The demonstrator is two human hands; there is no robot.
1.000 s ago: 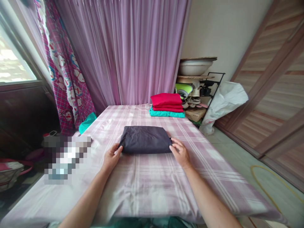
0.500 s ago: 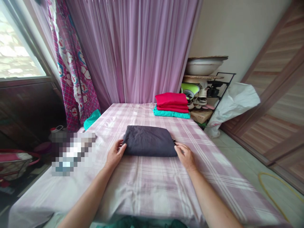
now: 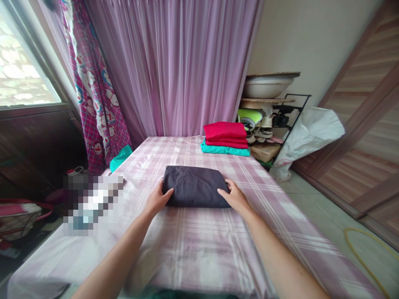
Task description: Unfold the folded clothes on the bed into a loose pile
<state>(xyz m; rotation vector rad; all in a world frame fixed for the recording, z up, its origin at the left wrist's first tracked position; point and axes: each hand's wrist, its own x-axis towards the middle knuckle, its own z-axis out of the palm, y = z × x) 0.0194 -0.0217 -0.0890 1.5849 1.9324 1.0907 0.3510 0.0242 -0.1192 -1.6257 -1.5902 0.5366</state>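
A dark grey folded garment [image 3: 195,185] lies in the middle of the table, which is covered by a pink checked cloth [image 3: 199,245]. My left hand [image 3: 158,199] grips its near left corner, thumb on top and fingers curled under the edge. My right hand [image 3: 234,196] holds the near right corner the same way. At the far right of the table sits a stack of folded clothes: red pieces [image 3: 225,133] on top of a teal one [image 3: 225,149].
A teal cloth [image 3: 121,157] hangs off the table's left edge. Purple curtains [image 3: 174,66] close the back. A rack [image 3: 271,120] with a basin and shoes and a white bag [image 3: 307,135] stand at the right. A yellow hose [image 3: 364,253] lies on the floor.
Both hands have closed in from the sides of the dark garment onto its near corners, with thumbs now resting on top. The view has shifted slightly.
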